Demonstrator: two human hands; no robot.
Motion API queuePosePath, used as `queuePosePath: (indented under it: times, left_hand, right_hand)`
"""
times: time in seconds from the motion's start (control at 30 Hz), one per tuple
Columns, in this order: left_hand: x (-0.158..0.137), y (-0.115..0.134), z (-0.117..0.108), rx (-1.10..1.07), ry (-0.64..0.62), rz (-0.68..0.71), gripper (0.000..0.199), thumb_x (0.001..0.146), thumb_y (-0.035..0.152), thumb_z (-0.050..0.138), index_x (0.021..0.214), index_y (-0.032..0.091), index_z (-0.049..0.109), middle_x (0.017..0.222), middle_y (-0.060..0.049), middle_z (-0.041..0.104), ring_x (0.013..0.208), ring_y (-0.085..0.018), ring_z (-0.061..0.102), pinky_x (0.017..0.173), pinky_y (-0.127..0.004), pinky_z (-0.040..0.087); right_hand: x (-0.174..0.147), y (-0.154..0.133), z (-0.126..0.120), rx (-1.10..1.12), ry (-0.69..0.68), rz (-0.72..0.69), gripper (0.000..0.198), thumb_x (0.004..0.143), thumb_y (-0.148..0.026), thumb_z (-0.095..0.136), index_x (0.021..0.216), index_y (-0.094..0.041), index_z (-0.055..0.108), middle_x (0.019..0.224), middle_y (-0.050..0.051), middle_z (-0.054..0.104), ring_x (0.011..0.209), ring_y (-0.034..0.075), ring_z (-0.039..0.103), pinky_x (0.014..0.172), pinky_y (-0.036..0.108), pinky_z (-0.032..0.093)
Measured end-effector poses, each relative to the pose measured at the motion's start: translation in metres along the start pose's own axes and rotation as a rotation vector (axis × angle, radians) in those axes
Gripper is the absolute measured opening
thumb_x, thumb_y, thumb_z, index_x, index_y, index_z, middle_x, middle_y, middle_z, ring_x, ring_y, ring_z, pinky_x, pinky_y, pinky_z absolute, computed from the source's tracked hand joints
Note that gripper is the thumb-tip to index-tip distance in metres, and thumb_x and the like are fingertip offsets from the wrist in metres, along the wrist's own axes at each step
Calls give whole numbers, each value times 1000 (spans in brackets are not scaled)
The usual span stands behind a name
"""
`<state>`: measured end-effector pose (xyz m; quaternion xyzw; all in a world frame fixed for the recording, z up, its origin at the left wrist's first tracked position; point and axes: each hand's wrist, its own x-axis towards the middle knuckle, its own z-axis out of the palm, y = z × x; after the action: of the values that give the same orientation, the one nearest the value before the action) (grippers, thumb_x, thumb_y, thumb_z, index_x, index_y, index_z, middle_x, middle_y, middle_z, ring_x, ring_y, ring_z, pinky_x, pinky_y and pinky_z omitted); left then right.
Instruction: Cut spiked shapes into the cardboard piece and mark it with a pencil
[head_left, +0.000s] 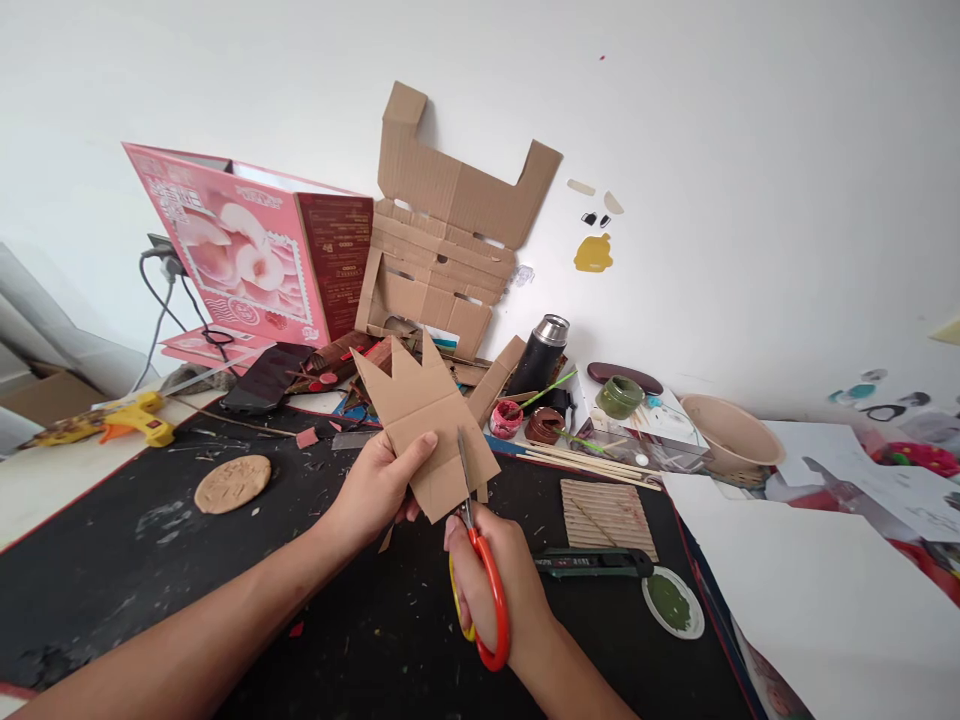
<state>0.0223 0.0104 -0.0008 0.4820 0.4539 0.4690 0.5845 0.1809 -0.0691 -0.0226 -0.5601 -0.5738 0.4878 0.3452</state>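
A piece of brown cardboard [431, 405], cut with pointed spikes along its far edge, is held above the black mat. My left hand [382, 485] pinches it at its lower left side, thumb on top and fingers underneath. In my right hand [506, 570] is a pair of scissors [491, 610] with red and yellow handles, my fingers through the loops. One blade lies over the near edge of the cardboard, pointing away from me; the other blade is hidden beneath it.
Left of my hands are a round tan disc [233, 484] and a yellow glue gun [139, 420]. Right are a utility knife [592, 563], corrugated cardboard [607, 520] and a lid of green paint [673, 603]. Behind stand a black thermos [538, 355], paint jars [544, 425] and a pink box [247, 250].
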Motion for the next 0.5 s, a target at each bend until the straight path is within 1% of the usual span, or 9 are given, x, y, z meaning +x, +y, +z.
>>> queuePosePath:
  times: [0.07,0.17,0.27,0.37,0.5]
  left_hand:
    - [-1,2,0,18,-7,8,48,85,64,70,81,18,62,48,2,62,28,-10,47,27,-18,34]
    - [-2,4,-1,30,-9,16,48,85,65,71,77,18,62,47,2,61,28,-10,48,28,-18,34]
    - [-2,4,-2,24,-21,14,49,85,66,70,77,18,61,46,2,61,27,-10,47,27,-18,34]
    - [0,4,-4,14,-37,13,50,85,67,71,77,18,62,46,2,61,27,-10,47,27,-18,33]
    - [0,3,-5,2,-61,21,51,86,67,71,81,18,62,48,2,63,28,-10,48,28,-18,36]
  right_hand:
    - [1,-2,-2,7,-14,-1,40,107,-58,49,86,-24,53,47,-9,47,33,13,52,34,19,36]
    - [1,-7,-6,-25,-15,-17,36,105,-53,55,86,-23,56,50,-7,53,37,14,57,38,19,42]
    - [0,-12,-10,-75,-19,-86,33,105,-50,56,88,-21,60,53,-3,63,45,16,66,49,22,51]
    - [-1,-14,-13,-77,-49,-128,36,105,-53,58,92,-20,63,60,2,73,54,19,74,58,24,57]
    - [1,-10,-15,28,-92,-108,41,98,-61,68,98,-20,64,75,5,77,68,24,81,64,27,62]
